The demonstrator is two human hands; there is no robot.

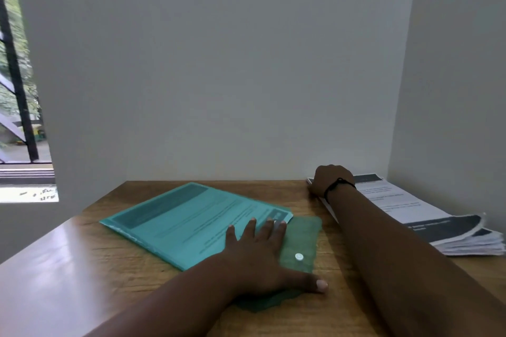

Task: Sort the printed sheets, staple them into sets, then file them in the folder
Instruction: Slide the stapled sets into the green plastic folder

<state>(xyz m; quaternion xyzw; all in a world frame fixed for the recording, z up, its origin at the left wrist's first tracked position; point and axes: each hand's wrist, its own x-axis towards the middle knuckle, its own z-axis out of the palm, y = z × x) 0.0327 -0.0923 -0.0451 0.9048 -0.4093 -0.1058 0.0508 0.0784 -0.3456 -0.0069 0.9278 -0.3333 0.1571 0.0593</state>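
Pressed flat on the teal folder (175,216) mid-table (82,268), left hand (260,257), fingers spread, thumb over the open flap (304,235). Farther right, by the wall, gripped the far corner of the sheets (410,216), right hand (330,179).

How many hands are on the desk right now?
2. The left hand lies flat on the green folder; the right hand rests on the paper stack's far corner.
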